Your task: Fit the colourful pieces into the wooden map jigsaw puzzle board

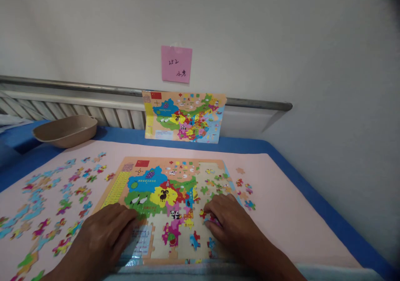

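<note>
A colourful map puzzle board [168, 189] lies flat on the pink cloth [281, 197], partly filled with pieces. My left hand [104, 231] rests palm down on the board's lower left corner, fingers stretched out and flat. My right hand [226, 218] sits on the board's lower right part, fingers curled down and pressing on a small red and pink puzzle piece [208, 218]. Several loose pieces [246, 189] lie just right of that hand.
Many loose puzzle pieces [53, 201] are scattered over the cloth at the left. A beige bowl [67, 129] stands at the back left. A reference map picture [184, 116] leans on the wall under a pink note [176, 64]. The blue table edge [328, 214] runs along the right.
</note>
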Available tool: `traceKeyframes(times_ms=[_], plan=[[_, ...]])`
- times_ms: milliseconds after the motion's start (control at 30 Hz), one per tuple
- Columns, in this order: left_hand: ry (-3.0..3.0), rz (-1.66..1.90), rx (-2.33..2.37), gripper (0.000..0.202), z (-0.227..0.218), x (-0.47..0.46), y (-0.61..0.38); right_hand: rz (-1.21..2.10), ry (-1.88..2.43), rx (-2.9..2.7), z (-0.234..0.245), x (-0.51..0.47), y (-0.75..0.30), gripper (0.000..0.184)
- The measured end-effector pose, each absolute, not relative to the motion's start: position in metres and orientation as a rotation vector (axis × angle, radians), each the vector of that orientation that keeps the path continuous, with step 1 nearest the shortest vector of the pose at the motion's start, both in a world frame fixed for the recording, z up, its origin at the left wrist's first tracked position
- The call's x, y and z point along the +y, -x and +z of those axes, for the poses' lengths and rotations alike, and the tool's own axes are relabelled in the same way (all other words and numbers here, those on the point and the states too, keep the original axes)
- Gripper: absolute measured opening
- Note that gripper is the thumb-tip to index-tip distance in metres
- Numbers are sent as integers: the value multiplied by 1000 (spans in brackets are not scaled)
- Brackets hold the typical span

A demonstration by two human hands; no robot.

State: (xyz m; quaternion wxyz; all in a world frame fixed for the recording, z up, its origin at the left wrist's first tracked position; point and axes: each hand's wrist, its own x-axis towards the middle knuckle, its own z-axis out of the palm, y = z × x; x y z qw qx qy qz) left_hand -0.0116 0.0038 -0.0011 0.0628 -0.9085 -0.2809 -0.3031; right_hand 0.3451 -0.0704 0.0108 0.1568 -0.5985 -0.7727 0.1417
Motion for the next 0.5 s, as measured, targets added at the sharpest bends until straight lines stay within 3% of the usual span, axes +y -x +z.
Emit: traceKeyframes(times_ms=[500], plan=[[2765,-946,-852,20,0,3,9,357,1703,-2230,7,-66,-345,14]])
